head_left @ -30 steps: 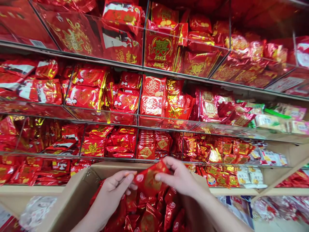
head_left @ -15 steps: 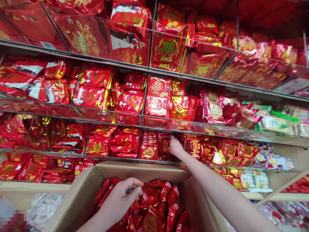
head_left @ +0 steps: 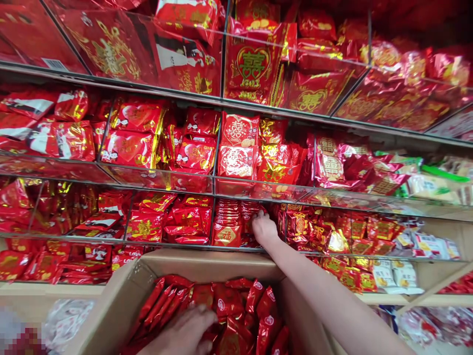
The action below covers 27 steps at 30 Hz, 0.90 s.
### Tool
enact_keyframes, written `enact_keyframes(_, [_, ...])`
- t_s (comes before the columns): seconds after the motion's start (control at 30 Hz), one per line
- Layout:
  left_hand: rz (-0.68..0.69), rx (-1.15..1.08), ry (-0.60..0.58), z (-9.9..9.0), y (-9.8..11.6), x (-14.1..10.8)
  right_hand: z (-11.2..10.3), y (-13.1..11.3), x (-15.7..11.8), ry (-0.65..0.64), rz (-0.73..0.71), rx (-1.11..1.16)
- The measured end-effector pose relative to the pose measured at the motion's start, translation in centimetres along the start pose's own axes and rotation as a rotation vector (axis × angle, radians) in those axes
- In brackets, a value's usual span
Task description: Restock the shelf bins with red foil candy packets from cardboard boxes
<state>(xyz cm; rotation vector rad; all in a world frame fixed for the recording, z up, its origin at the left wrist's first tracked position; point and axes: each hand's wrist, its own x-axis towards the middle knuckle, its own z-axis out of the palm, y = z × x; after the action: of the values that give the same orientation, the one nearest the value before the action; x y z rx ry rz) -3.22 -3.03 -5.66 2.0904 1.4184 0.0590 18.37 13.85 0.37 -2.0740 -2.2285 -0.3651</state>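
Note:
My left hand (head_left: 186, 331) is low inside a cardboard box (head_left: 214, 264), over red foil packets (head_left: 229, 301); it is blurred, and what its fingers touch is hidden. My right hand (head_left: 264, 229) reaches into a compartment of the lower clear-fronted shelf, its curled fingers at red packets (head_left: 249, 212) there. Whether it grips one cannot be made out. Just left of it, a neat row of red packets ends in one with a gold diamond (head_left: 226, 235).
Above are two more shelves with clear fronts (head_left: 185, 175), full of red packets (head_left: 238, 129). Green-and-white packets (head_left: 430, 186) lie at the right. Clear-wrapped goods (head_left: 70, 320) sit at the lower left, beside the box.
My left hand has gone down from above the packets into the box. My right hand has stayed at the same compartment, its fingers shifted slightly. The view has moved a little.

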Motion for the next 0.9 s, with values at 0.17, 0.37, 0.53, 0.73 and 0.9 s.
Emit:
enact_keyframes(0.17, [-0.026, 0.185, -0.031, 3.1, -1.3, 1.2, 0.6, 0.4, -0.4, -0.013, -0.019, 0.015])
enact_keyframes(0.37, [0.032, 0.246, -0.027, 3.5, -1.2, 1.6, -2.6, 0.5, -2.1, 0.050, -0.127, 0.072])
enact_keyframes(0.53, [0.079, 0.231, -0.051, 3.0, -0.3, 0.9, -4.6, -2.3, -9.8, 0.096, -0.584, 0.195])
enact_keyframes(0.73, [0.106, 0.108, 0.032, 3.3, -0.5, 0.6, 0.7, -4.7, -17.0, -0.234, -0.892, 0.187])
enact_keyframes(0.9, [0.170, -0.022, 0.162, 1.0, 0.2, 0.3, 1.9, -4.6, -16.9, -0.478, -0.746, 0.362])
